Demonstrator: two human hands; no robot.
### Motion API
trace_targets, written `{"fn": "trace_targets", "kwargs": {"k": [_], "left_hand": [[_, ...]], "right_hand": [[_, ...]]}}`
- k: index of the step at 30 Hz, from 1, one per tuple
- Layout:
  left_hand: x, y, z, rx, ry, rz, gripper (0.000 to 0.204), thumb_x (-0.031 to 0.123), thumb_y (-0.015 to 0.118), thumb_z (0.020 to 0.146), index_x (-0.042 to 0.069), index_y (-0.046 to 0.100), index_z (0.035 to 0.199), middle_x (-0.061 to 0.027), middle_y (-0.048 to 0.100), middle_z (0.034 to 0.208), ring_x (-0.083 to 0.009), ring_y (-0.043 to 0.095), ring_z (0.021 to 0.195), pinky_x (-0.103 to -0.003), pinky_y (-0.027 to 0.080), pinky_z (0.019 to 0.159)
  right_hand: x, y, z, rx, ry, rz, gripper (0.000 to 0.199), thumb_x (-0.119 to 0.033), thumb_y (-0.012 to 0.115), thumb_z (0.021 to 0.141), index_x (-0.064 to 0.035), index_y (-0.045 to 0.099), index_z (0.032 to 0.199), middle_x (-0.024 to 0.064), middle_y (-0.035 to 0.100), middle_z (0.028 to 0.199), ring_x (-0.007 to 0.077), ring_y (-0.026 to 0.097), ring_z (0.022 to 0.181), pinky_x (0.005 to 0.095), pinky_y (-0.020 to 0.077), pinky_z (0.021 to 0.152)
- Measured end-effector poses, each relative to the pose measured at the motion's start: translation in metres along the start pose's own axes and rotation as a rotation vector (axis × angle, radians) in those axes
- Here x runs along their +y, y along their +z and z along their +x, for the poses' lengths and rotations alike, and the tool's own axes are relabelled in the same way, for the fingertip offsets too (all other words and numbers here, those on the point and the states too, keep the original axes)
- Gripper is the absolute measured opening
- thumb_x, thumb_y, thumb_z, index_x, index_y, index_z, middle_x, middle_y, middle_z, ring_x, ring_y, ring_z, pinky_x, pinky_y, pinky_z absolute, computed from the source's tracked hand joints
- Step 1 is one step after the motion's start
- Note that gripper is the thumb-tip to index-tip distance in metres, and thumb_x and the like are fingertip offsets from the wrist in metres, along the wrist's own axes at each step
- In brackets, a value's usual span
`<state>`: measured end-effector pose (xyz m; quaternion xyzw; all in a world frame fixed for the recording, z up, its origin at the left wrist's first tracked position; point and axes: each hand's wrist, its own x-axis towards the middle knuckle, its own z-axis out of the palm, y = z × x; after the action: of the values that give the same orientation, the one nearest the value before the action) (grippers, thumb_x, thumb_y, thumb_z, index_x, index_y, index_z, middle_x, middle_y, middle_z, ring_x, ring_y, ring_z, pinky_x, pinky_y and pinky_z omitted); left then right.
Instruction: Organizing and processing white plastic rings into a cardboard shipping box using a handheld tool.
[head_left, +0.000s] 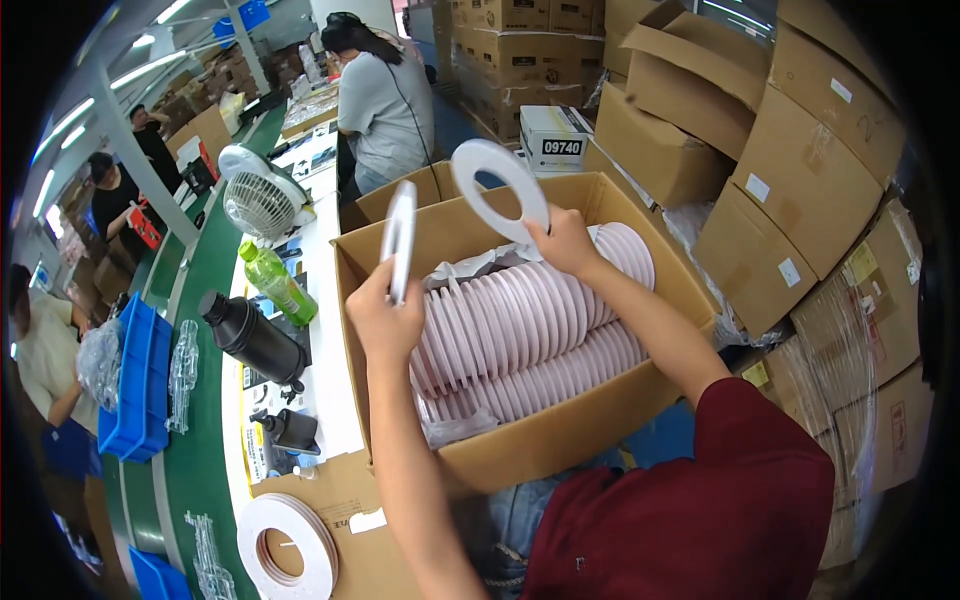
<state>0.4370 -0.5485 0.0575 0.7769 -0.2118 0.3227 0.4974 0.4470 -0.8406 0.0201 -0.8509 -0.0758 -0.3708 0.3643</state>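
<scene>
Head view, over an open cardboard box (560,440) at the person's lap. Box holds two rows of pale pink rings (530,335) standing on edge, packed close, in a clear plastic liner.

Left hand (383,318) is raised over the box's left wall, fingers closed in a pinch on a white ring (399,238) held edge-on to the camera. Right hand (566,242) is up over the box's far side, thumb and fingers pinched on the lower rim of a second white ring (499,188), its face turned toward the camera, hole clear. Both rings are above the box, apart from each other and from the rows below.

Left of the box, on the white bench: a short stack of rings (287,545) lying flat near the front corner, a black bottle (250,338) on its side, a green bottle (279,285), and a small fan (257,198) further back. Beyond these, a green conveyor with blue bins (140,380); their contents possibly clear plastic parts, too blurred to say.
</scene>
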Motion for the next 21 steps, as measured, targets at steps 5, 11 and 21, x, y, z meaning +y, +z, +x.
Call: {"fn": "trace_targets", "kwargs": {"k": [5, 11, 21], "left_hand": [[0.013, 0.004, -0.006, 0.277, 0.294, -0.046, 0.026, 0.005, 0.063, 0.073, 0.001, 0.068, 0.097, -0.0098, 0.067, 0.074, -0.023, 0.063, 0.058, -0.033, 0.05, 0.057], [0.02, 0.022, -0.003, 0.102, 0.248, 0.0, 0.028, 0.006, 0.066, 0.066, 0.002, 0.065, 0.093, -0.0158, 0.063, 0.073, -0.0352, 0.063, 0.064, -0.041, 0.051, 0.062], [0.019, 0.002, 0.0, -0.373, 0.267, 0.204, 0.028, 0.004, 0.06, 0.069, -0.002, 0.064, 0.096, -0.0221, 0.063, 0.078, -0.0414, 0.062, 0.072, -0.045, 0.05, 0.068]], "right_hand": [[-0.003, 0.002, -0.004, -0.232, -0.079, -0.212, 0.017, -0.019, 0.063, 0.088, -0.0023, 0.065, 0.09, 0.0224, 0.067, 0.079, 0.0434, 0.066, 0.076, 0.0521, 0.0514, 0.07], [-0.009, 0.0, -0.003, -0.256, -0.179, -0.203, 0.014, -0.019, 0.063, 0.088, -0.0068, 0.066, 0.093, 0.0187, 0.069, 0.078, 0.0404, 0.067, 0.074, 0.0505, 0.052, 0.068], [-0.004, 0.002, -0.006, -0.283, -0.157, -0.199, 0.015, -0.019, 0.064, 0.087, -0.0072, 0.068, 0.095, 0.0197, 0.068, 0.078, 0.0408, 0.067, 0.075, 0.0498, 0.0525, 0.07]]}}
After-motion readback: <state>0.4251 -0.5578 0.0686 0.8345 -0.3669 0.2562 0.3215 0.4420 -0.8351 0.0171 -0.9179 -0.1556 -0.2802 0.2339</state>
